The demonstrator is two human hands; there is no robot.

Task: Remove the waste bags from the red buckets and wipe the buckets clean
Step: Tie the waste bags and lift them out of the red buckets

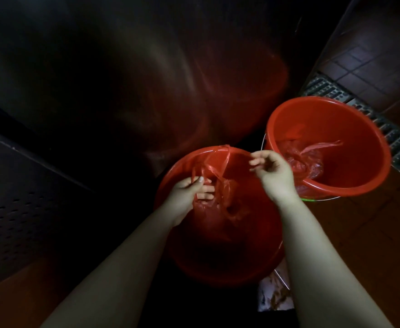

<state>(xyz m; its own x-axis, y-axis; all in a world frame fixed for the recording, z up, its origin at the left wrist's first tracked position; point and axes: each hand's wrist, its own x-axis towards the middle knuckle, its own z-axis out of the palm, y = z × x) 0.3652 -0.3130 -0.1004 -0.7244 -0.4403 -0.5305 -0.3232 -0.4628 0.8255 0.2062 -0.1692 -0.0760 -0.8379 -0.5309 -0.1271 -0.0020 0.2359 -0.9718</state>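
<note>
Landmark for all positions: the near red bucket (246,256), low in the centre of the view and seen from above.

The red waste bag (227,204) lies inside the near red bucket, crumpled against its floor and back wall. One thin handle strip of the bag is hooked over the bucket's far rim.

The left hand (192,191) is inside the near red bucket on its left side. Thumb and fingers are curled onto the loose handle loops of the bag and grip the plastic.

The right hand (273,172) is over the right part of the bucket's far rim. Its fingers are loosely curled, with the thumb and fingertips close together. Whether they pinch a strand of the bag cannot be told.

The far red bucket (277,119) stands beyond and to the right of the near red bucket, its near rim overlapping that bucket's right edge in the view. It holds a knotted red waste bag (305,162), tied tails pointing right. Its wire handle (262,144) hangs at the side.

A floor drain grate (388,136) runs further right, beyond the far bucket, with dark floor tiles (371,58) past it. A perforated dark panel (16,209) lies to the left of the near bucket. The scene is dim.
</note>
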